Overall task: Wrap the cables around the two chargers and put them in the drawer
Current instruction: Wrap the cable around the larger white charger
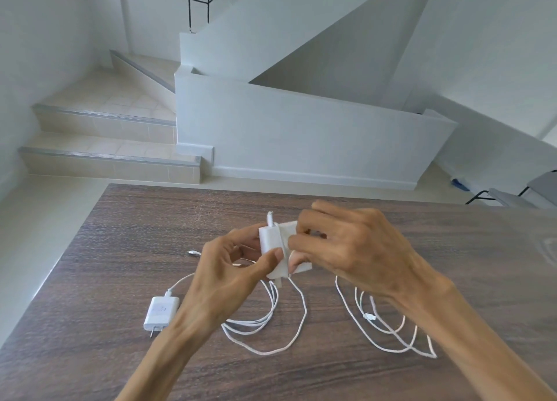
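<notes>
Surface: dark wood-grain table (301, 376), matte laminate look, streaked grain running across. Held above it, roughly mid-table, is a white square charger (272, 239) of smooth plastic with rounded edges, and a short white connector stub stands up from its top. The left hand (223, 280) grips the block from the left, thumb pressed across its front face, fingers curled behind. The right hand (346, 250) meets it from the right, fingertips pinching at the block's right edge – exactly what they pinch there cannot be told. A thin white cable (297, 319) hangs from the block's underside and loops on the table below both hands. A second charger (161, 313), flat white and oblong with metal prongs toward the near edge, lies on the table just left of the left wrist, untouched, its own cable (180, 281) curving away behind the hand. Further white cable coils (391, 334) – braided in texture – lie under the right forearm. No drawer in view
</notes>
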